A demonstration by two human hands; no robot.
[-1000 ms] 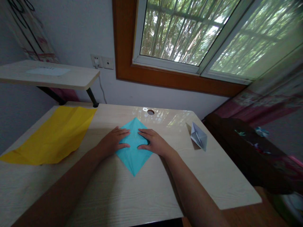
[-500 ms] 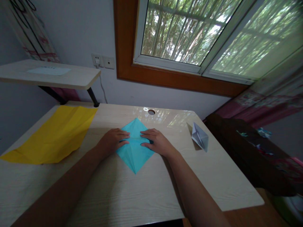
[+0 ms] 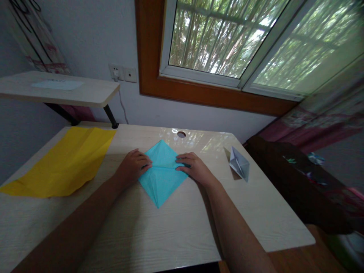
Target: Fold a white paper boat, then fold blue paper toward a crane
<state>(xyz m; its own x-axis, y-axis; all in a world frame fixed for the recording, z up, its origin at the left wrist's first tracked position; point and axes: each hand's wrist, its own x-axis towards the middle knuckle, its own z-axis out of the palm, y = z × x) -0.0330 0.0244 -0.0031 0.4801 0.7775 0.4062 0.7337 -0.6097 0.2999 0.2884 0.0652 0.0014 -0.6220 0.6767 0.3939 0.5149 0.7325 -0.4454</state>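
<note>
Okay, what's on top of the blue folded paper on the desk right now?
Both hands: the left hand presses its left corner, the right hand its right corner. The blue folded paper lies flat on the desk; the corners under the fingers are hidden.

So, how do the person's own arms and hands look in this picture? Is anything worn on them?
Both forearms are bare from the bottom edge of the picture up to the wrists: no sleeves, watch or bracelet show. The left hand and the right hand are bare too, without gloves. I see no rings, though the fingers are small in the picture. No markings or bandages are visible.
</note>
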